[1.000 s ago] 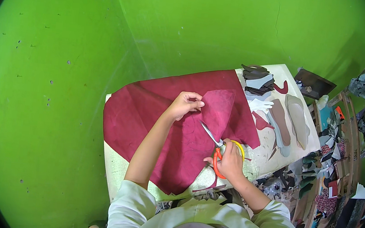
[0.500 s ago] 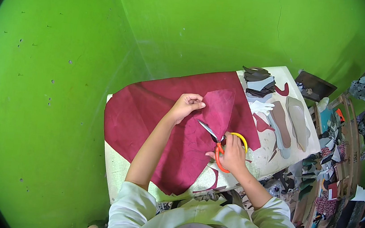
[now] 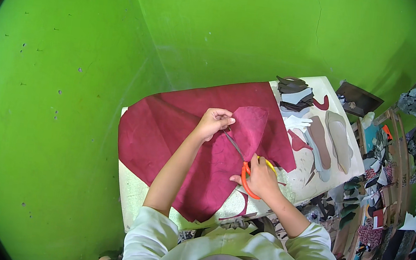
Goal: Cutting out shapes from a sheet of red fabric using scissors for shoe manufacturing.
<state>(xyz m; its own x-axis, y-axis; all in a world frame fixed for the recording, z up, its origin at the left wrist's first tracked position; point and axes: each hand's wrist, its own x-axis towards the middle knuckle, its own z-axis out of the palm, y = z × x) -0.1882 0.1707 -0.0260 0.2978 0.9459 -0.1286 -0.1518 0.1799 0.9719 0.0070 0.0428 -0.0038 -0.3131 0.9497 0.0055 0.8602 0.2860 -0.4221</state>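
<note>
A large maroon cloth [image 3: 165,145] covers much of the pale table, and a loose flap of it stands up in the middle. My left hand [image 3: 214,124] pinches the left edge of that flap between thumb and fingers. My right hand [image 3: 261,180] grips a pair of scissors [image 3: 246,178] with one orange and one yellow handle. Their blades point up and left along the base of the flap, toward my left fingertips. The blades look nearly closed, and part of the yellow handle is hidden behind my fingers.
On the table's [image 3: 353,164] right side lie shoe-sole shapes [image 3: 338,140], a dark stack of cut pieces [image 3: 294,93] and maroon scraps [image 3: 299,141]. Wooden shelves [image 3: 398,167] crammed with fabric pieces stand at the right. Green walls [image 3: 76,115] rise behind and left.
The scissor blades have come together on the cloth, and the handles have drawn closer in my right hand. The raised flap has dipped slightly. My left hand stays nearly in place.
</note>
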